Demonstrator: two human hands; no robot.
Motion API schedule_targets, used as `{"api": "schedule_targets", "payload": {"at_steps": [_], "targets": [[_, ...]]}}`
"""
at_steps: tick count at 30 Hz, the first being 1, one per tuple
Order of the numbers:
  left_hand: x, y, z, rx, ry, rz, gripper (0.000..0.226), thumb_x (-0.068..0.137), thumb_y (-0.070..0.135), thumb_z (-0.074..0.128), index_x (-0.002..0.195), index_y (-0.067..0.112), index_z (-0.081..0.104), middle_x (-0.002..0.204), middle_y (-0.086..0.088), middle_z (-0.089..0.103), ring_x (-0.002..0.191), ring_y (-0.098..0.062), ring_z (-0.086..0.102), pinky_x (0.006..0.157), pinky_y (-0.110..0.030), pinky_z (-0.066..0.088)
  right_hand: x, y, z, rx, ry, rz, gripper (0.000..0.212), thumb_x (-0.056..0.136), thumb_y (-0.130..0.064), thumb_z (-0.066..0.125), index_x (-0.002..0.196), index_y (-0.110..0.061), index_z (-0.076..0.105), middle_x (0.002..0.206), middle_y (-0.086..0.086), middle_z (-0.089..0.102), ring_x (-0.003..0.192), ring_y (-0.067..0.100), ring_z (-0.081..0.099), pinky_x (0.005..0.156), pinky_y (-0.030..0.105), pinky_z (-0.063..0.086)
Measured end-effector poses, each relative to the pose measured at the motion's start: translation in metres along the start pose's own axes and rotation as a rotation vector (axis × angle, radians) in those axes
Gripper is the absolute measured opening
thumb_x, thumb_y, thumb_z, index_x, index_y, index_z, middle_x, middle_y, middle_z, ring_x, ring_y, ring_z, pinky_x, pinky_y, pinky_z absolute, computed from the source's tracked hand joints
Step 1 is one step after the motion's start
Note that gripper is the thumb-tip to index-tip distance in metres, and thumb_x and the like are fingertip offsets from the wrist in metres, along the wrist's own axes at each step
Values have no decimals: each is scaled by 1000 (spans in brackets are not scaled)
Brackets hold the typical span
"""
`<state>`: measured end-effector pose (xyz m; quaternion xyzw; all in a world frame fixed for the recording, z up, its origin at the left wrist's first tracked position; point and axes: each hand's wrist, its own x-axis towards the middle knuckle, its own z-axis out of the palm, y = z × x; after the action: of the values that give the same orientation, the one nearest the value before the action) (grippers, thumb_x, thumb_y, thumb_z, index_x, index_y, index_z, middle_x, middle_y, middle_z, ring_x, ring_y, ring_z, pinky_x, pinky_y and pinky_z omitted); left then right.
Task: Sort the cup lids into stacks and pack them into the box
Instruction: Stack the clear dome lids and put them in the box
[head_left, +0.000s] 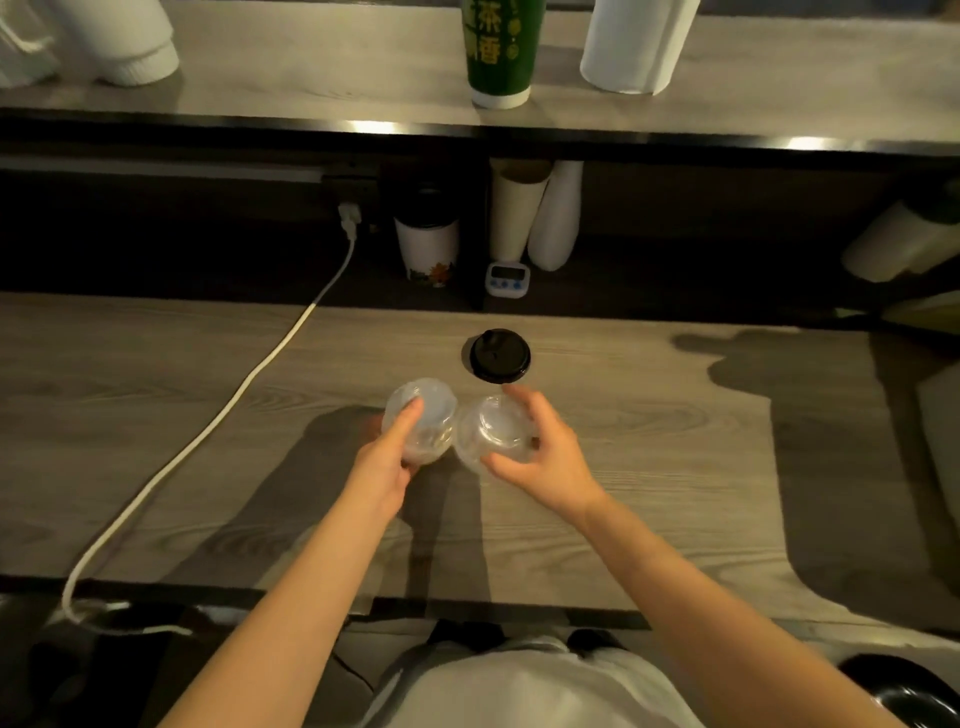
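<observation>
My left hand (387, 460) grips a small stack of clear plastic cup lids (423, 415) above the middle of the wooden table (156, 415). Right beside it, my right hand (545, 452) holds a second clear lid stack (496, 434), fingers curled round its rim. The two clear stacks touch edge to edge. Just behind them a black cup lid stack (500, 355) lies flat on the table. No box is clearly in view.
A white power cable (218, 421) runs diagonally across the table's left half. Under the raised shelf (311, 78) stand a lidded cup (427, 244), paper cup stacks (535, 218) and a small timer (506, 280). A green cup (501, 52) and paper roll (636, 44) sit on the shelf.
</observation>
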<state>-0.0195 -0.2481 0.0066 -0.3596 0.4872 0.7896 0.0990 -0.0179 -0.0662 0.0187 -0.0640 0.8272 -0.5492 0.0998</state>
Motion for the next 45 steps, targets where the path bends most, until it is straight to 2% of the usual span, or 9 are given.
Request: {"api": "schedule_targets", "payload": {"at_steps": [6, 11, 16, 22, 24, 29, 35, 39, 45], "targets": [[-4, -13, 35, 99, -72, -22, 50, 83, 37, 65, 126, 15, 54, 117, -4, 63, 99, -15, 61, 79, -24, 47, -14, -3, -46, 157, 119, -14, 62, 72, -3, 76, 123, -22, 47, 115, -19, 52, 102, -11, 52, 81, 10, 45], [-14, -32, 76, 190, -122, -106, 35, 82, 41, 63, 104, 13, 62, 98, -7, 68, 93, -21, 64, 97, -38, 48, -25, 5, -75, 159, 181, -39, 66, 72, -7, 79, 126, -22, 45, 120, -15, 51, 106, -13, 49, 81, 8, 44], [-36, -56, 130, 247, -228, -149, 58, 83, 65, 46, 117, 21, 61, 109, -6, 68, 86, -18, 63, 64, -29, 49, -33, 18, -110, 57, 168, -46, 69, 70, -18, 81, 124, -36, 42, 121, -20, 50, 115, 2, 49, 92, 20, 44], [-68, -80, 180, 280, -400, -129, 92, 54, 80, 62, 123, 20, 56, 104, 0, 68, 81, -10, 60, 59, -23, 43, -56, 39, -166, -79, 166, -80, 71, 70, -27, 78, 126, -41, 37, 127, -21, 47, 118, -1, 44, 95, 14, 34], [-75, -89, 196, 299, -394, -115, 112, 38, 75, 73, 131, 18, 48, 114, -3, 62, 83, -11, 59, 58, -24, 43, -64, 44, -182, -64, 169, -83, 71, 71, -30, 76, 129, -42, 37, 129, -22, 47, 120, -4, 43, 95, 10, 33], [-87, -111, 235, 313, -410, -87, 101, 41, 59, 70, 131, 16, 48, 109, -4, 63, 85, -14, 59, 64, -28, 42, -81, 61, -221, -16, 152, -71, 74, 74, -25, 79, 129, -45, 34, 129, -27, 43, 120, -14, 40, 91, 3, 35], [-102, -137, 286, 322, -437, -96, 80, 65, 48, 72, 133, 15, 47, 121, -11, 61, 90, -18, 60, 62, -26, 44, -104, 86, -270, 51, 206, -44, 76, 73, -33, 78, 135, -43, 36, 136, -15, 47, 126, 3, 45, 104, 35, 43], [-117, -153, 330, 299, -483, -59, 76, 60, 45, 63, 129, 13, 51, 107, -7, 65, 82, -15, 63, 57, -23, 49, -118, 87, -312, 110, 227, -78, 71, 75, -42, 71, 138, -33, 39, 137, -12, 47, 126, 5, 45, 105, 36, 42], [-142, -160, 393, 337, -623, 93, 76, 58, 40, 76, 125, 17, 49, 123, -13, 57, 103, -23, 61, 69, -28, 53, -132, 76, -375, 328, 261, -10, 73, 73, -65, 53, 139, -39, 35, 146, -9, 36, 132, 4, 37, 109, 27, 35]]}}
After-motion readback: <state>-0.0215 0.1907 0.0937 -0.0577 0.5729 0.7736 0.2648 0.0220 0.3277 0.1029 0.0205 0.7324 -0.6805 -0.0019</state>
